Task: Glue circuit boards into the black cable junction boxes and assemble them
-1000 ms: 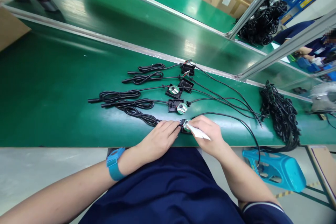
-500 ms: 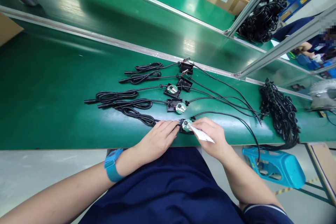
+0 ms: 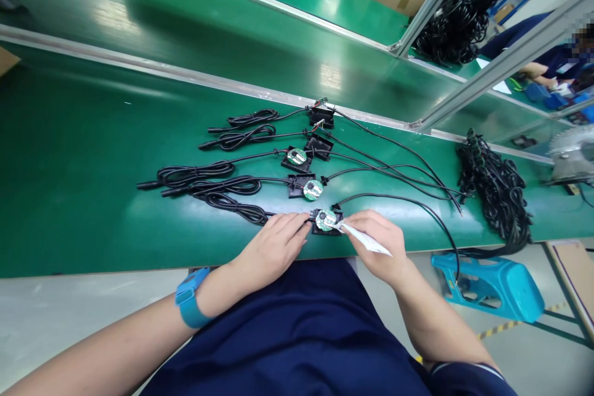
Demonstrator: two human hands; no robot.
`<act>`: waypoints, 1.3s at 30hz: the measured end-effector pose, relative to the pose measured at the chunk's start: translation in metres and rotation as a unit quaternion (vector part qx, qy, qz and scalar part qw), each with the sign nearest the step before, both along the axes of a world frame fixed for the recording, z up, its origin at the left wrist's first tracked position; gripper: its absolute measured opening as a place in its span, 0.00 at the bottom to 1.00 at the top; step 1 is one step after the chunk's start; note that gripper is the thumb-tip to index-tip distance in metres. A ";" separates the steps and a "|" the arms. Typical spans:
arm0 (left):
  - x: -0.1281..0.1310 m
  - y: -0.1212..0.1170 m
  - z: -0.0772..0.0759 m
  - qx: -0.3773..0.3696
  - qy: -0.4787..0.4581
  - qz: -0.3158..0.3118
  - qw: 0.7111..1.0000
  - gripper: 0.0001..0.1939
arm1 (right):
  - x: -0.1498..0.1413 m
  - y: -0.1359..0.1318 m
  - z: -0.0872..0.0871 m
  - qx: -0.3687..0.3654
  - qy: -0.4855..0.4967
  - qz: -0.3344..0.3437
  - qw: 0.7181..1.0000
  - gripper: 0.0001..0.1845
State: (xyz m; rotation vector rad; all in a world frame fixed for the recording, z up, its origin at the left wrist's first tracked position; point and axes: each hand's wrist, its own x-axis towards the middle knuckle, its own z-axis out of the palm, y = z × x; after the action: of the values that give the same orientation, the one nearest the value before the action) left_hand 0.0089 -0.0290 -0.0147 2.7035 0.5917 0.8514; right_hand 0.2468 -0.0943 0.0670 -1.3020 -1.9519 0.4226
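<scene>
My left hand (image 3: 275,246) lies at the left side of a small black plastic housing (image 3: 327,232), its fingers pressed together over the black cable (image 3: 241,209) that enters there. Part of that cable is hidden under the fingers. On the housing sits a round green circuit board (image 3: 325,219). From the right, my right hand (image 3: 377,241) pinches a folded white piece of paper or cloth (image 3: 367,240), whose tip touches the board's right side. Just above the right fingers, another black cable (image 3: 394,196) ends with a small fitting near the housing.
Beyond lie several similar black housings, two with boards: one board (image 3: 313,189) and another (image 3: 296,156). Coiled cables (image 3: 197,170) stretch left. A heap of black cables (image 3: 494,192) lies right, above a blue stool (image 3: 501,288). A metal rail (image 3: 260,94) runs behind.
The view has shifted slightly, moving the bench items left in the picture. The white piece has drawn back a little to the right, showing more of the board. Both hands keep their places.
</scene>
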 end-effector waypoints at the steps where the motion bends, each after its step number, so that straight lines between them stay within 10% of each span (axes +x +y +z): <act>1: 0.000 0.000 0.000 0.000 0.000 0.000 1.000 0.17 | 0.001 -0.001 0.001 0.004 0.008 -0.011 1.000 0.15; 10: 0.002 0.001 0.005 -0.003 0.003 0.000 1.000 0.18 | 0.002 0.003 0.002 0.036 0.092 -0.146 0.984 0.11; 19: 0.000 -0.001 0.003 -0.003 0.032 0.002 0.999 0.18 | -0.011 0.052 -0.031 0.080 0.047 0.000 0.996 0.15; 29: -0.001 0.000 0.002 -0.008 0.022 0.000 1.000 0.20 | -0.006 0.053 -0.028 0.063 0.002 0.004 0.998 0.12; 35: 0.000 0.005 -0.003 0.031 -0.005 -0.003 1.000 0.20 | 0.023 0.048 -0.017 0.116 0.095 -0.157 0.976 0.05; 39: 0.002 0.010 -0.006 0.062 -0.027 -0.008 0.998 0.18 | 0.075 0.073 -0.011 0.078 0.273 -0.333 0.899 0.06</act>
State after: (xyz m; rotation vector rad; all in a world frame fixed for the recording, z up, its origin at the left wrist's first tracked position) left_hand 0.0108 -0.0190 -0.0207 2.7816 0.5207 0.9848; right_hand 0.3214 -0.0214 0.0561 -1.4547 -0.9753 0.2384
